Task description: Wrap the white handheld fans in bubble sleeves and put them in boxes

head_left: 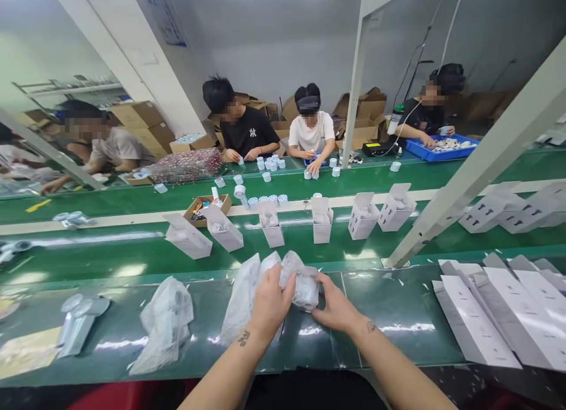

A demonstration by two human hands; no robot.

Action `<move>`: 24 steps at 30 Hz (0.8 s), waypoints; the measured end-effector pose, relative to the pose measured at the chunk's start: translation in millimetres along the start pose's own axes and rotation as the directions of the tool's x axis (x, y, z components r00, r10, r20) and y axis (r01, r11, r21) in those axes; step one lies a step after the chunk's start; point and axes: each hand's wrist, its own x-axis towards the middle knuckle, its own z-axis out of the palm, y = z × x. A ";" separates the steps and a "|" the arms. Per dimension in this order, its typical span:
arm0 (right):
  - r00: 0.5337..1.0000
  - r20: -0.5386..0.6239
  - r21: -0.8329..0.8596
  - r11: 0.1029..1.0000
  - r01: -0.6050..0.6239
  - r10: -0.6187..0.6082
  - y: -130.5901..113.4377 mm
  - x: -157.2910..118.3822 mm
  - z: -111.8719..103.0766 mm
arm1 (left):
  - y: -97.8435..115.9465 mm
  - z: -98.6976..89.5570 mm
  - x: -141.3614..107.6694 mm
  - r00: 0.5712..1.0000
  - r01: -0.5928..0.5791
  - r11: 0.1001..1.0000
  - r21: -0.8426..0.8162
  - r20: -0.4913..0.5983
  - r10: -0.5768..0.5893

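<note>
Near the front edge of the bench, a bundle in a translucent plastic bag is held between my two hands. My left hand grips its left side, thumb toward the bundle. Around the right side curl the fingers and thumb of my right hand. Close beside my left hand lie more bagged items, partly covered by that hand. Another bagged item rests farther left, a pale device showing through the plastic. Unwrapped pale grey-blue devices with round heads lie at the far left.
Several open white boxes stand along the green conveyor. Flat white cartons are stacked at right. A slanted metal post rises from the bench. Across the line, co-workers handle small pale parts near a blue tray.
</note>
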 end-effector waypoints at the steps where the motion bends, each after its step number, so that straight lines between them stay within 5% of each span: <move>1: 1.000 0.004 0.003 1.000 -0.008 0.008 0.6 -1.0 -1.2 | 3.2 3.6 2.8 1.000 -0.018 0.999 0.036 -0.020 0.018; 6: 1.000 0.014 -0.033 0.999 -0.025 0.025 1.0 2.3 -5.9 | 15.2 13.1 7.1 0.968 -0.065 0.986 0.152 -0.230 0.099; 10: 1.000 0.001 0.005 1.000 0.022 -0.022 0.4 5.9 -10.0 | 13.6 11.6 1.6 0.950 -0.220 0.950 0.223 -0.174 0.261; 16: 0.999 -0.002 0.001 0.999 -0.048 0.048 -6.9 14.1 -15.7 | 8.5 0.9 9.9 0.926 -0.031 0.974 0.226 -0.360 0.113; 20: 1.000 0.005 -0.035 0.999 -0.009 0.009 -7.1 15.5 -14.8 | 18.6 16.4 -0.5 0.965 -0.186 0.936 0.299 -0.122 0.231; 24: 0.999 0.003 0.001 0.999 0.037 -0.037 0.1 11.5 -12.1 | 25.7 34.2 -8.6 0.957 -0.267 0.889 0.371 0.214 0.197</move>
